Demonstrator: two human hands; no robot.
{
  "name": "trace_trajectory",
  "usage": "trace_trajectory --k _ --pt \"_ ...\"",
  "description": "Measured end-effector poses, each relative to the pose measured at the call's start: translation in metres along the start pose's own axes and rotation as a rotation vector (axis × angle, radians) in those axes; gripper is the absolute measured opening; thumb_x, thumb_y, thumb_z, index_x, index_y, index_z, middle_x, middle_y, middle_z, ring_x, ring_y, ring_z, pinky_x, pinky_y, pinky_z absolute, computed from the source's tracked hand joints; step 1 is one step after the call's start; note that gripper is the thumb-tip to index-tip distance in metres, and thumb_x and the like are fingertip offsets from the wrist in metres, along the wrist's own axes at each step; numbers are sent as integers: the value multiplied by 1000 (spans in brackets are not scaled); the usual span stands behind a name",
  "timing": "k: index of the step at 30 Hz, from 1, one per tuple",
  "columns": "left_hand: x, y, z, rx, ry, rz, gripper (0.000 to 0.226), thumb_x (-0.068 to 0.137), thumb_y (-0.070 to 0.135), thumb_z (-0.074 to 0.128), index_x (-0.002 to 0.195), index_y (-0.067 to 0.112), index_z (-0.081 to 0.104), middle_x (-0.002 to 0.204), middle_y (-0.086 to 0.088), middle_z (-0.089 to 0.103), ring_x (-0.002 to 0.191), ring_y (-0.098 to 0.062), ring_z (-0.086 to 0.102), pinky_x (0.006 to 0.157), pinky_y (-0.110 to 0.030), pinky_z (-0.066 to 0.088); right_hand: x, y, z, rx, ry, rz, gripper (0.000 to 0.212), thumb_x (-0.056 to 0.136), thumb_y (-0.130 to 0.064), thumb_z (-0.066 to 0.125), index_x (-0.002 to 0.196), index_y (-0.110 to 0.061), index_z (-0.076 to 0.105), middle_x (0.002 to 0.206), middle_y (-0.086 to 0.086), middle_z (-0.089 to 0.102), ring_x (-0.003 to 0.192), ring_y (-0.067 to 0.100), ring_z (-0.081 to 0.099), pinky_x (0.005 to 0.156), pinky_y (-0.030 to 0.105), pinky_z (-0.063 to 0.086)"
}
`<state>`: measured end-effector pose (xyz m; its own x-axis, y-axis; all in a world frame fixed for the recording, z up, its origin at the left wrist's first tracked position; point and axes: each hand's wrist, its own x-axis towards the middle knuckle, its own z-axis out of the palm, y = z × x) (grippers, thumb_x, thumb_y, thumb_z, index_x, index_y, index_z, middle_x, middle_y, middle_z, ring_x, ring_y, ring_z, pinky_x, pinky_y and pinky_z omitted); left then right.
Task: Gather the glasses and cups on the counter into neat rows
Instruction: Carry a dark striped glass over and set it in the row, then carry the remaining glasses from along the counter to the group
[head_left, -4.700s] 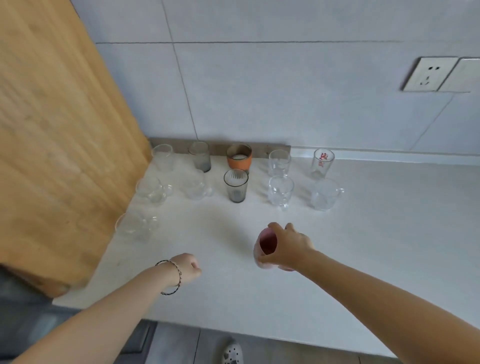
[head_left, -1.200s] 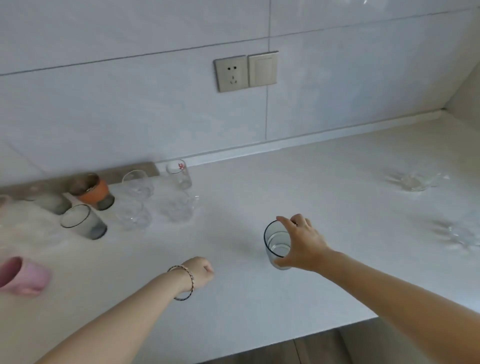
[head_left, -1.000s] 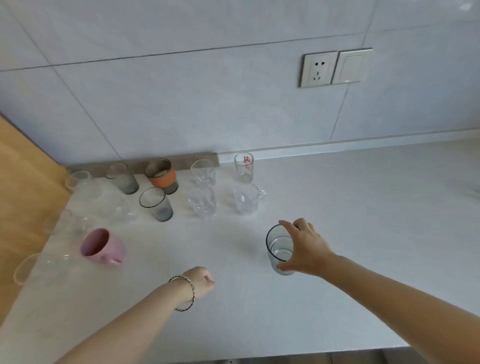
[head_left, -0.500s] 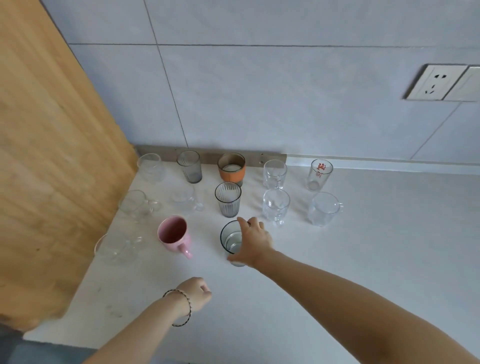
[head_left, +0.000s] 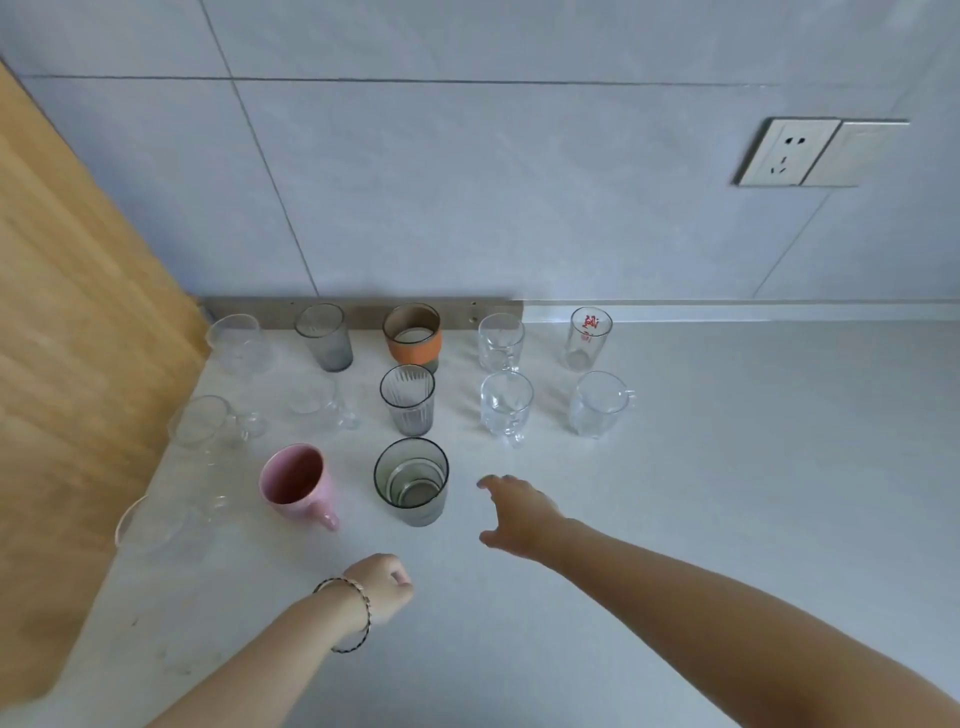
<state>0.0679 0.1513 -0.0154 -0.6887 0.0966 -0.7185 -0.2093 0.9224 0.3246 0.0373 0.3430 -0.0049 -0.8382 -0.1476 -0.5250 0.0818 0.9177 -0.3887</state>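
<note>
the smoky glass (head_left: 411, 480) stands upright beside the pink mug (head_left: 296, 483) near the counter's (head_left: 727, 467) left edge. it looks rigid, slick and breakable, best gripped round its upper wall. the right hand (head_left: 519, 512) beside it is spread and empty; the left hand (head_left: 382, 582) is fisted, empty.

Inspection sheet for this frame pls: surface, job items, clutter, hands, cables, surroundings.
Surface: pale counter, faint smudges at front left.
Job's things: all upright, in three rows. Back row has five, with the orange cup at centre and the red-print glass at the right end. Middle row has five, with the ribbed glass at centre. Front row has three: clear glass, pink mug, tumbler.
Clutter: nothing seen.
Hands: right hand open, beside the tumbler, not touching it. Left hand fisted, holds nothing, bracelet on wrist.
Cables: nothing seen.
Surroundings: tiled wall, socket and switch at upper right, wooden panel at left.
</note>
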Motion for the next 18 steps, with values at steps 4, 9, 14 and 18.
trace_trajectory --k 4,9,14,18 --pt "15 51 10 82 -53 96 5 90 24 46 88 26 51 107 1 59 94 -15 54 76 -19 38 -31 83 -16 9 -79 244 48 89 -27 55 135 -21 44 134 1 53 125 20 50 100 31 40" --pt "30 139 31 157 -91 218 18 89 25 47 72 31 47 99 3 54 90 -15 52 76 -19 38 -83 188 -36 133 -27 467 43 89 -28 53 131 -21 48 132 1 54 121 20 53 97 29 42" --pt "38 247 67 273 -146 324 14 90 24 47 77 27 49 101 -1 58 94 -18 57 77 -18 39 -137 298 -58 240 63 611 40 89 -30 54 128 -21 52 129 1 58 119 19 55 98 29 44" --pt "46 343 111 349 -155 392 10 91 21 44 84 24 52 94 1 56 88 -16 53 76 -17 38 -180 394 -79 308 126 686 37 89 -31 54 125 -22 54 126 1 59 115 19 57 95 28 45"
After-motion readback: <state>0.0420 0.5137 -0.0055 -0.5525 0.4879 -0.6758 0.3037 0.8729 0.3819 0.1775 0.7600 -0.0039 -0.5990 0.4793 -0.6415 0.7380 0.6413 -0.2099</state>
